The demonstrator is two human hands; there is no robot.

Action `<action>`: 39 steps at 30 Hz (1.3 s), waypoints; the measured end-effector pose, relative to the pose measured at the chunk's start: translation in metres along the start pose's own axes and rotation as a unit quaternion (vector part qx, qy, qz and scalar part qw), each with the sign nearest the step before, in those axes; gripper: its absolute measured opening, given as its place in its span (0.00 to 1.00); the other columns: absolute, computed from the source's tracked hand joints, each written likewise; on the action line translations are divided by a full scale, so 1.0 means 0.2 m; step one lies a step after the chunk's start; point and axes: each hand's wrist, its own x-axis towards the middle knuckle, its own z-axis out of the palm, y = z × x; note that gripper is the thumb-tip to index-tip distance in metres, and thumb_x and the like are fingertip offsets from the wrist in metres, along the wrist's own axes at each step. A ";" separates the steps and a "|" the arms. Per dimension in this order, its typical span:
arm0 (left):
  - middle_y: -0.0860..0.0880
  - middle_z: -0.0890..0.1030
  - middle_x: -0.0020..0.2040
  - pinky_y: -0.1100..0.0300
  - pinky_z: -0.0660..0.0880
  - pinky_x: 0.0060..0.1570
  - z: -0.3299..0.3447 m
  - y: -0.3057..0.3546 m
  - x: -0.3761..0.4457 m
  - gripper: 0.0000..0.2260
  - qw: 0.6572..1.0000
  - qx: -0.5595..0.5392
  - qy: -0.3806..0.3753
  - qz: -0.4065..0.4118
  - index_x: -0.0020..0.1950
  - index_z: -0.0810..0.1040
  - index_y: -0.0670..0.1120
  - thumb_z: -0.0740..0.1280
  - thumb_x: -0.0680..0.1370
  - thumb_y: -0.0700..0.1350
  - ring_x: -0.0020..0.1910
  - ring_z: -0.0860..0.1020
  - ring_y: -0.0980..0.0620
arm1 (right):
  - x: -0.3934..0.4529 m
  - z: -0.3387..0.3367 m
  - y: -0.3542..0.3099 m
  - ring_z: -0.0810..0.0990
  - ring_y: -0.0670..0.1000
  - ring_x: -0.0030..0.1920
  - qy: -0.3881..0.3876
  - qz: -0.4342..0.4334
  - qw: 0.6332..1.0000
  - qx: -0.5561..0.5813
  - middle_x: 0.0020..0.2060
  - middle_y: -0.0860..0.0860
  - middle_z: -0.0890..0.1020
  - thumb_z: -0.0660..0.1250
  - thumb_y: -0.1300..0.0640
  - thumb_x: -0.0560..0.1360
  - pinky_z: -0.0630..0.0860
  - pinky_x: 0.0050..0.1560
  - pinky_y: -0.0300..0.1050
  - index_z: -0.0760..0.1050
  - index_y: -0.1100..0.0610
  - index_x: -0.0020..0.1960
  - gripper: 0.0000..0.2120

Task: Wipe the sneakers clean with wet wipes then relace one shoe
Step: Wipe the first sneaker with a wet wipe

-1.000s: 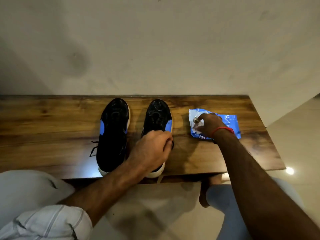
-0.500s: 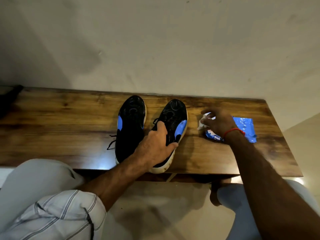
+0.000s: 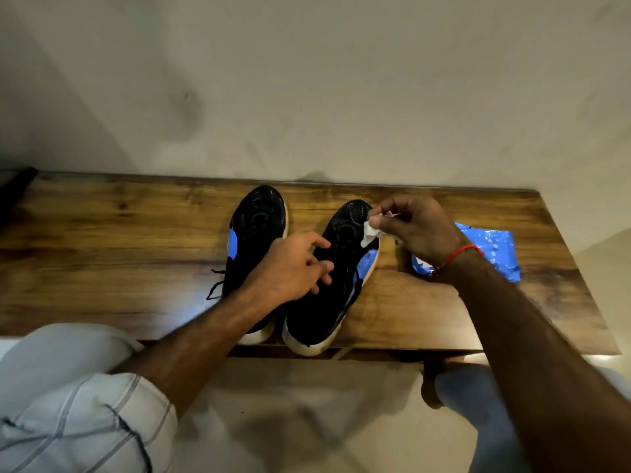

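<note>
On the long brown wooden bench (image 3: pixel 102 254) against the pale wall, the black knit sneaker with a blue side patch and white sole (image 3: pixel 254 230) stands on the left, a loose black lace (image 3: pixel 215 290) trailing from its side. The person's left hand (image 3: pixel 290 268) lies over the gap between the pair, fingers loosely spread and resting on the second black sneaker (image 3: pixel 336 288) (toe pointing to the wall). Above that shoe's toe, the right hand (image 3: pixel 415 227) pinches a crumpled white wet wipe (image 3: pixel 370 232). Farthest right, the blue plastic wipes packet (image 3: pixel 495 250) lies flat on the wood.
</note>
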 end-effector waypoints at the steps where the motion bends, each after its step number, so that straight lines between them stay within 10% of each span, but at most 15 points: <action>1: 0.54 0.85 0.40 0.66 0.79 0.38 0.01 0.00 0.02 0.11 0.995 0.077 0.053 0.045 0.63 0.79 0.51 0.69 0.81 0.45 0.38 0.83 0.59 | -0.01 0.01 0.00 0.75 0.41 0.32 -0.009 -0.004 1.000 -0.009 0.35 0.48 0.81 0.74 0.60 0.74 0.72 0.33 0.36 0.82 0.52 0.43 0.04; 10: 0.54 0.74 0.48 0.59 0.74 0.51 -0.02 -0.08 0.11 0.19 0.978 0.186 0.057 0.077 0.60 0.80 0.52 0.72 0.75 0.62 0.51 0.74 0.56 | -0.08 0.06 0.04 0.75 0.35 0.27 -0.068 0.025 0.997 -0.003 0.37 0.49 0.80 0.72 0.66 0.75 0.69 0.31 0.27 0.80 0.56 0.57 0.12; 20: 0.50 0.80 0.50 0.59 0.79 0.42 -0.05 -0.07 0.11 0.08 0.983 0.166 0.058 0.052 0.57 0.79 0.60 0.64 0.81 0.58 0.44 0.81 0.53 | -0.12 0.23 0.16 0.80 0.41 0.35 -0.076 -0.059 0.994 -0.041 0.34 0.44 0.83 0.75 0.65 0.72 0.78 0.40 0.45 0.82 0.54 0.41 0.07; 26: 0.53 0.81 0.50 0.56 0.81 0.45 0.04 -0.02 0.06 0.39 0.979 0.194 0.056 0.010 0.56 0.78 0.58 0.55 0.61 0.85 0.47 0.80 0.55 | -0.14 0.19 0.15 0.81 0.44 0.40 -0.133 -0.106 0.984 -0.055 0.38 0.45 0.83 0.75 0.63 0.72 0.79 0.43 0.42 0.80 0.53 0.43 0.07; 34: 0.50 0.77 0.65 0.42 0.78 0.57 0.13 -0.04 -0.01 0.35 0.945 0.314 0.057 0.073 0.74 0.61 0.61 0.62 0.71 0.73 0.63 0.77 0.44 | -0.14 0.23 0.17 0.80 0.40 0.43 -0.104 -0.093 0.988 -0.065 0.40 0.43 0.83 0.73 0.64 0.72 0.76 0.47 0.39 0.80 0.51 0.44 0.08; 39: 0.50 0.78 0.60 0.44 0.80 0.51 0.08 0.00 -0.02 0.19 0.922 0.351 0.073 0.146 0.69 0.69 0.59 0.62 0.78 0.54 0.56 0.79 0.44 | -0.12 0.21 0.16 0.81 0.45 0.48 -0.120 -0.090 0.987 -0.057 0.45 0.47 0.82 0.76 0.57 0.72 0.77 0.50 0.42 0.81 0.52 0.45 0.05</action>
